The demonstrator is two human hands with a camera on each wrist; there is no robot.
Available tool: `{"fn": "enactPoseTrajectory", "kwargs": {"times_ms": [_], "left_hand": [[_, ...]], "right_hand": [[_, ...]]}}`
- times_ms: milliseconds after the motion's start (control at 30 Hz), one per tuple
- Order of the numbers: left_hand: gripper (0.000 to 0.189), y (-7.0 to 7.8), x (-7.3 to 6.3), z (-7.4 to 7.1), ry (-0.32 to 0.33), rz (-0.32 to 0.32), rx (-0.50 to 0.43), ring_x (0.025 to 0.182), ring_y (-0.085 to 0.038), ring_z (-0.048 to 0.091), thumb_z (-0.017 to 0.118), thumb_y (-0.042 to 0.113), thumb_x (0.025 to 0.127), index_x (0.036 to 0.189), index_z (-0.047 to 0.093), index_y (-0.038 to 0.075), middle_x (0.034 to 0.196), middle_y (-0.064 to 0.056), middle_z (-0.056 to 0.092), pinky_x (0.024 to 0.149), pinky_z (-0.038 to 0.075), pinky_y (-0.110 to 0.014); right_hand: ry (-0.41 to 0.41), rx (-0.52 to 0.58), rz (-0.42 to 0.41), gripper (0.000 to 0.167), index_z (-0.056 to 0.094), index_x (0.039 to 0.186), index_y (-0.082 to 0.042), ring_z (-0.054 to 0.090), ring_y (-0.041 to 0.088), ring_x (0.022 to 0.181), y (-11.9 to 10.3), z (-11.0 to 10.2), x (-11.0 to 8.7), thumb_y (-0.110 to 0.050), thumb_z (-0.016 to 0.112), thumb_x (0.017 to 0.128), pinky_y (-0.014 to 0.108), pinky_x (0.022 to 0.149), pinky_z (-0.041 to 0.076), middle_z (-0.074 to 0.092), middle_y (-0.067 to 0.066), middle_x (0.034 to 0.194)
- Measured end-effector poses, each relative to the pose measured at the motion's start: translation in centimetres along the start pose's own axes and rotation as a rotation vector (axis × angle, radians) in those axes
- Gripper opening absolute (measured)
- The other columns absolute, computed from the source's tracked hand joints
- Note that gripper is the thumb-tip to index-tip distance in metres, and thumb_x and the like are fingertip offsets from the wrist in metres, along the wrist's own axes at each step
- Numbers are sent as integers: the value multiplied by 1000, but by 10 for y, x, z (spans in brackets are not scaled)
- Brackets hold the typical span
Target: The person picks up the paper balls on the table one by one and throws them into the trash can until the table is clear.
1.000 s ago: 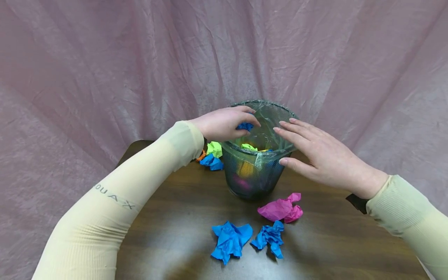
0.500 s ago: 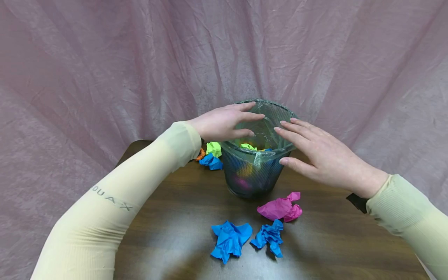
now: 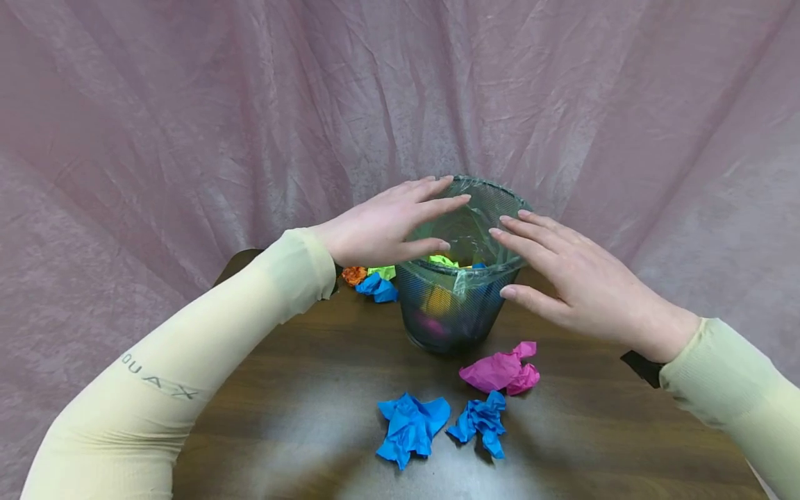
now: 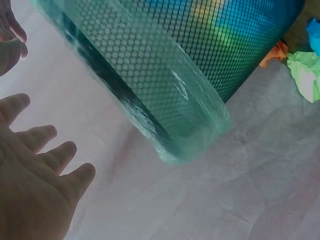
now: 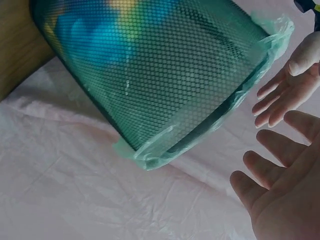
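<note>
My left hand hovers at the left of the mesh wastebasket, fingers spread and holding nothing. On the other side my right hand is held out, fingers straight, beside the basket's rim. A thin green bag lines the basket and folds over its rim. Crumpled paper shows inside, with a yellow-green ball on top and blue paper seen through the mesh. In the left wrist view the fingers of the left hand are apart from the bag.
In front of the basket lie a pink crumpled paper and two blue ones, the left and the right. Behind it on the left sit orange, green and blue balls. A pink curtain hangs behind the table.
The left hand let go of a blue crumpled paper over the basket, spread its fingers and drew back to the left. The right hand has hardly moved.
</note>
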State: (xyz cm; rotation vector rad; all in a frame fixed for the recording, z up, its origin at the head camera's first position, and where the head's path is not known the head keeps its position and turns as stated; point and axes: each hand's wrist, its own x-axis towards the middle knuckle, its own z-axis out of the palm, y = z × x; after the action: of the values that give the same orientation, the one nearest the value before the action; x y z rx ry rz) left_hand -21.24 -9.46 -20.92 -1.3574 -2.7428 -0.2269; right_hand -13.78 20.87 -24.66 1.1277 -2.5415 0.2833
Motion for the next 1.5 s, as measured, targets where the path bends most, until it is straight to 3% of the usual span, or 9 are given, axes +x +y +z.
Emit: {"fn": "enactPoseTrajectory", "kwargs": {"times_ms": [233,433,533,700,833,1033,1133,1333,1500], "left_hand": [[72,5,-22,1,60,60,-1,156,-26,11,55,54,102,164,26,30,171,-1,10,125,12,-45],[72,1,-42,3,111,47,-22,156,-19,8,56,53,102,164,27,30,171,3,8,124,16,-46],[72,-5,-53,5,142,40,-27,156,-17,9,57,52,102,163,28,29,171,3,8,123,18,-46],[73,-9,-75,14,170,45,-20,156,-20,13,63,48,100,162,32,24,171,1,11,122,22,-47],[74,-9,-94,30,167,63,-5,155,-25,17,67,45,99,161,36,21,170,-6,17,122,21,-49],[75,-5,-122,72,76,74,5,155,-28,19,68,43,99,161,35,19,169,-8,19,122,21,-53],[75,-5,-134,94,25,44,-17,155,-25,18,67,44,99,162,34,20,170,-6,17,121,22,-55],[73,-10,-151,125,-25,-26,-76,153,-28,24,66,44,100,161,35,20,169,-9,21,120,22,-56],[71,-11,-163,145,-28,-80,-96,152,-26,27,65,45,100,160,37,19,167,-9,24,122,19,-54]], "right_hand": [[58,16,-73,74,41,158,-16,29,30,151,-14,-2,-5,-40,72,95,46,122,24,38,6,162],[112,50,-162,68,47,155,-12,33,31,150,-30,0,-9,-56,52,103,40,121,25,40,5,161],[104,66,-201,68,48,154,-11,34,31,149,-40,3,-11,-58,45,105,39,122,25,40,6,161],[32,91,-242,68,47,154,-11,31,30,150,-54,13,-17,-56,52,103,39,123,21,41,8,160],[-23,92,-270,69,44,157,-15,31,31,150,-63,29,-20,-54,59,101,42,122,24,39,6,161],[-120,90,-308,70,44,157,-18,34,30,149,-71,65,-27,-52,63,99,49,115,36,40,3,161],[-198,116,-321,68,45,156,-19,35,29,149,-75,85,-29,-53,62,99,48,114,39,42,1,160],[-433,186,-297,74,36,161,-28,32,31,150,-87,121,-28,-53,65,97,51,113,39,36,-1,163],[-501,184,-328,85,28,163,-31,35,37,147,-96,147,-29,-51,72,93,55,108,44,30,1,166]]}}
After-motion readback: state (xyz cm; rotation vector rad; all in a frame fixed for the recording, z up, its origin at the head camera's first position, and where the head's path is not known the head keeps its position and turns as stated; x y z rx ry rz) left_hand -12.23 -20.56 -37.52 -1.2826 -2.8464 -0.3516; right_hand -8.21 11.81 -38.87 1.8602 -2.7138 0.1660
